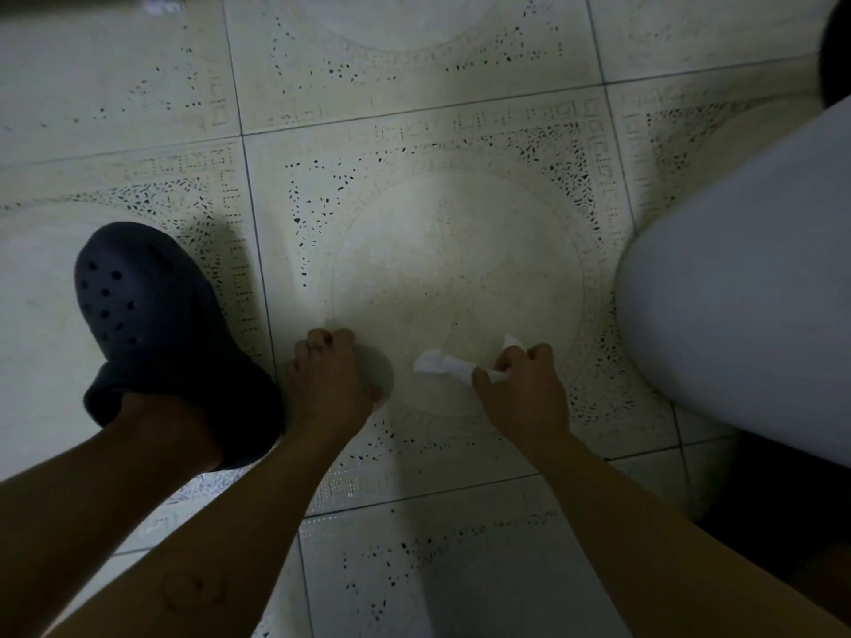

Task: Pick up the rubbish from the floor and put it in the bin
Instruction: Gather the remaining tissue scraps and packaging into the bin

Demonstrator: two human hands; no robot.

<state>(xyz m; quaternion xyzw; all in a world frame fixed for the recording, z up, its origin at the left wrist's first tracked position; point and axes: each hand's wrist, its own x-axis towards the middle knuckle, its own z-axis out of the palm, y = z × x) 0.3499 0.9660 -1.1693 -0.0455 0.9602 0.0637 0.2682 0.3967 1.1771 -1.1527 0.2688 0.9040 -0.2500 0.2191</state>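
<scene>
One tissue (444, 363) in right hand (522, 389)

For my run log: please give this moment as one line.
right hand: gripping white tissue | left hand: closed, contents unclear | bin: unseen

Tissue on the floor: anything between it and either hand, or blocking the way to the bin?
Nothing visible between them: the right hand is already pinching the white tissue on the tile floor. The left hand rests beside it, apart. No bin is in view, so that path cannot be judged.
</scene>
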